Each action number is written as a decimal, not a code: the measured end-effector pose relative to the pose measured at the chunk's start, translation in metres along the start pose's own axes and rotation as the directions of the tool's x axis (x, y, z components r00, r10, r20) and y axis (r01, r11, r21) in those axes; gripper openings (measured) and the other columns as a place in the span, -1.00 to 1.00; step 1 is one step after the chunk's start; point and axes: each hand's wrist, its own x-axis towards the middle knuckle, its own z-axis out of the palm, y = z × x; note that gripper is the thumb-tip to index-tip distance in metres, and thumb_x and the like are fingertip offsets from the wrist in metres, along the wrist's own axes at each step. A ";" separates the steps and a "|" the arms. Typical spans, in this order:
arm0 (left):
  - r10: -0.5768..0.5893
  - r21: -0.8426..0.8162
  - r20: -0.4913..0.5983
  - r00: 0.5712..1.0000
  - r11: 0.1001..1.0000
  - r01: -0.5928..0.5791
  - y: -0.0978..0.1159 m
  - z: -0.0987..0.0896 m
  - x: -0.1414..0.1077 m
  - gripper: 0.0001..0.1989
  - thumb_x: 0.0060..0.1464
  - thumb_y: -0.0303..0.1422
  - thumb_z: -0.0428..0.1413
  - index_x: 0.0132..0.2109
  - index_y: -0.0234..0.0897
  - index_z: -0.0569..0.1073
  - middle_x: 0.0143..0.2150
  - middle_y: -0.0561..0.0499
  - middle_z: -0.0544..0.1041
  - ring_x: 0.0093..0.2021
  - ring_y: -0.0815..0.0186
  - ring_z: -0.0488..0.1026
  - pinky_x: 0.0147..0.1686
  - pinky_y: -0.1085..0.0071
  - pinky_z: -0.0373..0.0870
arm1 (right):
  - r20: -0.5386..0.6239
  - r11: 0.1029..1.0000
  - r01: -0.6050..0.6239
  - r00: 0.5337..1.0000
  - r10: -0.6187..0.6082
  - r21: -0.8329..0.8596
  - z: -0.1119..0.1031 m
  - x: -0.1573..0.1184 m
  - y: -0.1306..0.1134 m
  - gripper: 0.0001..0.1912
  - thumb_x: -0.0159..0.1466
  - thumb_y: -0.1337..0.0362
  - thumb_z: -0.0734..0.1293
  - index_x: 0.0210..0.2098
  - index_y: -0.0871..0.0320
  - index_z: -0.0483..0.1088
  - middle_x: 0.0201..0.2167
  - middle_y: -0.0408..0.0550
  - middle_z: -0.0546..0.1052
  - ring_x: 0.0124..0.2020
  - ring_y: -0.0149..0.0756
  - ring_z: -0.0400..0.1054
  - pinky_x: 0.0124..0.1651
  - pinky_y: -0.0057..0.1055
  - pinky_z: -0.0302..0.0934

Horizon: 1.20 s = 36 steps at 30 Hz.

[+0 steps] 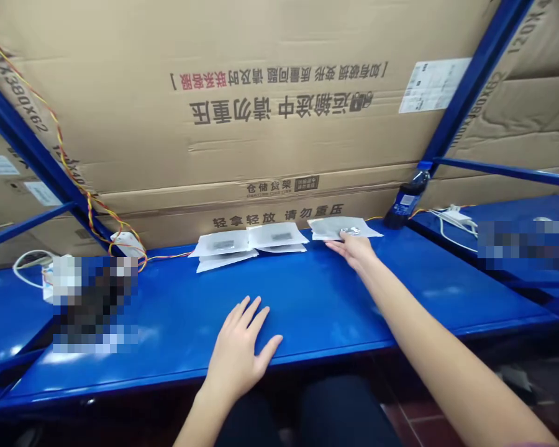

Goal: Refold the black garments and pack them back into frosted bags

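My right hand (351, 251) reaches to the back of the blue shelf, its thumb on top of a thin white pouch (326, 228) and its fingers along the front edge. A small dark printed patch shows beside the thumb. To the left lie more white pouches in two stacks, a middle stack (265, 234) and a left stack (202, 245), each with a dark patch on top. My left hand (240, 347) is near the front edge of the shelf, palm down with fingers spread and nothing in it.
A dark drink bottle (403, 202) with a blue cap stands at the back right by a blue post. Large cardboard boxes (279, 143) form the back wall. Red and yellow wires (90, 198) run down the left post to white boxes. A blurred dark item (95, 301) lies at left.
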 end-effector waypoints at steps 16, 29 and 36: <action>-0.176 0.061 0.086 0.981 0.983 0.171 0.014 0.002 0.002 -0.48 0.42 -0.09 0.08 0.40 -0.13 0.43 0.51 -0.17 0.32 0.52 -0.14 0.21 0.43 -0.27 0.23 | 0.492 0.222 0.645 0.723 -0.485 -0.731 0.013 -0.218 0.076 -0.38 0.46 -0.02 0.29 0.40 0.14 0.35 0.40 0.30 0.40 0.45 0.42 0.18 0.39 0.54 0.04; -0.169 0.051 0.107 0.980 0.985 0.164 0.012 0.002 0.001 -0.44 0.40 -0.06 0.10 0.42 -0.15 0.41 0.52 -0.19 0.30 0.53 -0.17 0.19 0.44 -0.28 0.20 | 0.625 0.097 0.687 0.703 -0.340 -0.720 0.006 -0.215 0.064 -0.27 0.49 -0.07 0.22 0.52 0.17 0.17 0.48 0.29 0.27 0.50 0.44 0.08 0.38 0.54 0.05; -0.166 0.048 0.093 0.982 0.986 0.162 0.012 0.003 0.001 -0.44 0.40 -0.06 0.10 0.42 -0.16 0.41 0.52 -0.18 0.30 0.53 -0.16 0.19 0.44 -0.28 0.21 | 0.595 0.116 0.667 0.719 -0.360 -0.736 0.010 -0.219 0.060 -0.29 0.51 -0.04 0.20 0.51 0.20 0.20 0.48 0.29 0.28 0.51 0.42 0.07 0.39 0.52 0.04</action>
